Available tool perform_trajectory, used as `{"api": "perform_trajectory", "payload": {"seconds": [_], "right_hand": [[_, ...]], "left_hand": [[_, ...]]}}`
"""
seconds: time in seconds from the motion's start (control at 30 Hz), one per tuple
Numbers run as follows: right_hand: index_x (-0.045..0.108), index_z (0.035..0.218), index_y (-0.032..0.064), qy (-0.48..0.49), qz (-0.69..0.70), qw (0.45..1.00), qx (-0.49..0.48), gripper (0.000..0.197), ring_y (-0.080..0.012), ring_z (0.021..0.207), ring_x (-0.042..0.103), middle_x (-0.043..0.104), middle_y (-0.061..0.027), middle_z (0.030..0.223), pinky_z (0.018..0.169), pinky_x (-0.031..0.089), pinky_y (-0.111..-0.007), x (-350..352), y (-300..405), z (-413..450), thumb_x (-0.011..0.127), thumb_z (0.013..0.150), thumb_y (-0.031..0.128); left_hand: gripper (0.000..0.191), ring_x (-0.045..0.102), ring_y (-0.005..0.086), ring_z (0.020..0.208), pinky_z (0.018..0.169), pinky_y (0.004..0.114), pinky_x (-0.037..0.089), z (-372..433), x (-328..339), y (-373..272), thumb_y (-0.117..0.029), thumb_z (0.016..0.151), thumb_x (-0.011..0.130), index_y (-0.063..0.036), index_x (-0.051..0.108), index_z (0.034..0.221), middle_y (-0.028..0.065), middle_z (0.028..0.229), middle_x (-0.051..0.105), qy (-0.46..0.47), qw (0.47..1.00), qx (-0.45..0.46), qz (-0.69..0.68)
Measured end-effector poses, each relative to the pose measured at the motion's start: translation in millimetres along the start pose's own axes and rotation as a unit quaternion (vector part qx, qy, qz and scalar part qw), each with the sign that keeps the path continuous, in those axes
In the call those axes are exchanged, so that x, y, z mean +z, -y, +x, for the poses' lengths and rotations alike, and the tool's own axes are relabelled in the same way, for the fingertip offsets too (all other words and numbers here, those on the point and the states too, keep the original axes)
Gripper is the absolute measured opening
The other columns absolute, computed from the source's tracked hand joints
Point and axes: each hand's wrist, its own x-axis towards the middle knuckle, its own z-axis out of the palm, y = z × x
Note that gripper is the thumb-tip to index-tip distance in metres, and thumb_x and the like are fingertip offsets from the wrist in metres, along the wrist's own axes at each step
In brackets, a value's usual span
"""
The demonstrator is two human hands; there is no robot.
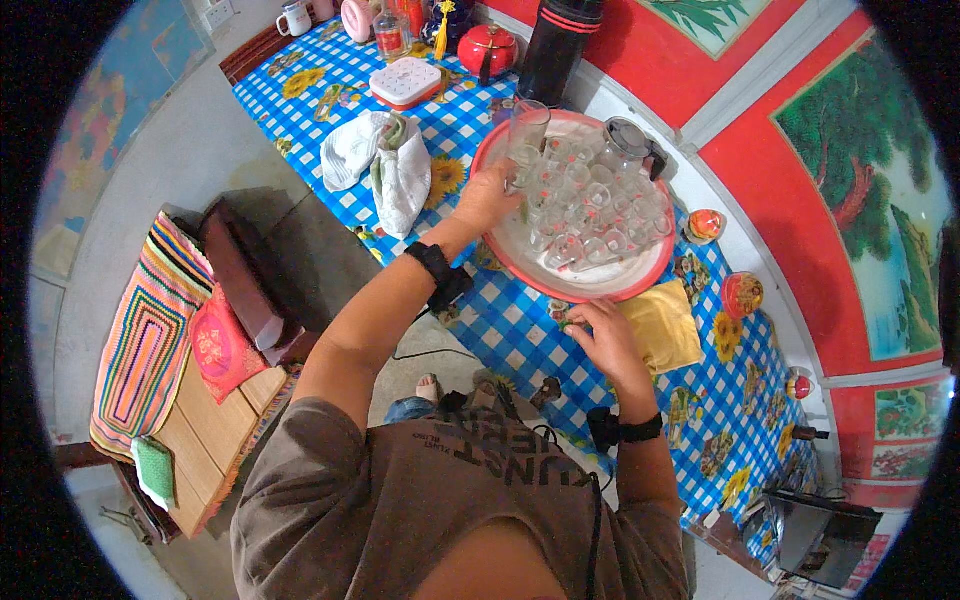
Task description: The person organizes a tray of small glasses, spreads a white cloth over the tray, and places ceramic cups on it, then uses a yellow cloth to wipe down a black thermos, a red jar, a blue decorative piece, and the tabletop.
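Observation:
A large white basin with a red rim (495, 251) stands on the blue checked tablecloth, filled with many small clear glasses (596, 196). A glass pitcher with a dark lid (628, 142) lies among them at the basin's far right. My left hand (491, 196) reaches over the basin's left rim, its fingers at the base of a tall clear glass (529, 124); the grip is partly hidden. My right hand (609, 337) rests at the basin's near rim with fingers slightly bent, beside a folded yellow cloth (664, 326). A white cloth (401, 187) lies crumpled left of the basin.
Behind the basin stand a black cylindrical container (559, 49) and a red lidded pot (487, 51). A white perforated box (405, 81) sits further left. Small red ornaments (742, 295) line the wall side. A dark screen (821, 536) is at the lower right.

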Motion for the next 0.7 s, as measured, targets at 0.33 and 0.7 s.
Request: {"api": "perform_trajectory", "payload": {"seconds": [0.33,0.7], "right_hand": [[0.065,0.088,0.0046,0.018,0.012,0.999,0.026,0.016,-0.0346,0.096,0.058,0.064,-0.0129,0.093,0.085,0.045,-0.044,4.5,-5.7,1.6,0.072,0.077,0.014],[0.067,0.099,0.0018,0.026,0.171,0.978,0.117,0.018,-0.0185,0.077,0.064,0.070,-0.0100,0.088,0.067,0.049,-0.031,-29.3,16.0,22.6,0.070,0.086,0.014]], "left_hand": [[0.047,0.068,0.0313,0.082,0.076,0.040,0.054,2.2,9.1,11.9,-0.017,0.073,0.075,-0.0017,0.057,0.114,0.0185,0.095,0.067,-0.046,0.998,0.038,-0.033],[0.078,0.054,0.0360,0.121,0.098,0.040,0.047,7.6,0.3,29.5,-0.018,0.066,0.079,-0.0007,0.046,0.136,0.0251,0.128,0.057,0.013,0.999,0.045,-0.022]]}}
